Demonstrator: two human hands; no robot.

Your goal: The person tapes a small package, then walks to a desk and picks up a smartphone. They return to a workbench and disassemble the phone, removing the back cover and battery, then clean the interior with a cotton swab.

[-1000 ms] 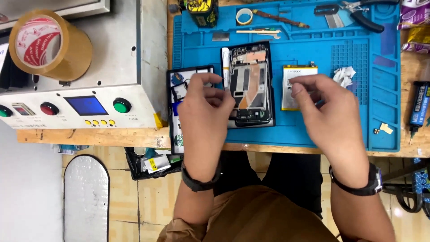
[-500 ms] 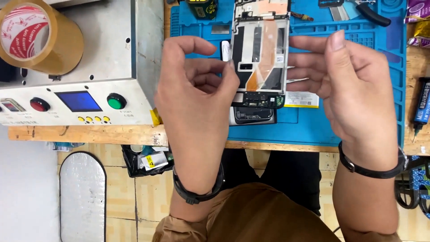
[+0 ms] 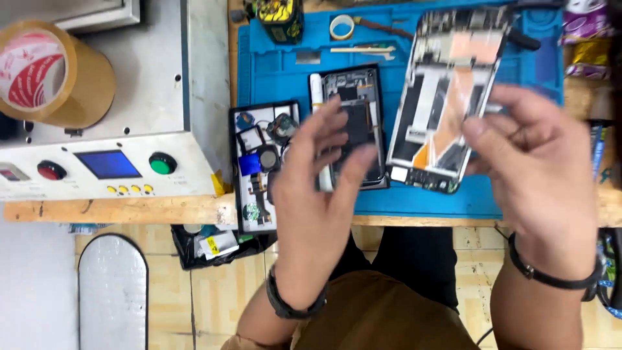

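Observation:
My right hand (image 3: 538,168) grips a stripped phone frame (image 3: 447,97) with orange and white parts by its right edge and holds it tilted above the blue work mat (image 3: 285,71). My left hand (image 3: 317,194) hovers open with spread fingers and holds nothing. It partly covers a dark phone housing (image 3: 356,110) that lies flat on the mat. A white pen-shaped stick (image 3: 315,94) lies along the housing's left side. To the left of my left hand, a black tray (image 3: 259,162) holds several small phone parts.
A grey machine (image 3: 162,84) with a blue screen and red and green buttons stands at the left, with a brown tape roll (image 3: 55,71) on it. A small tape ring (image 3: 341,26) and a yellow-black tool (image 3: 280,16) lie at the mat's far edge. Packets (image 3: 586,39) sit at right.
My left hand has let go of the phone frame and opened. My right hand alone now holds the frame, shifted right, and the dark housing on the mat is uncovered.

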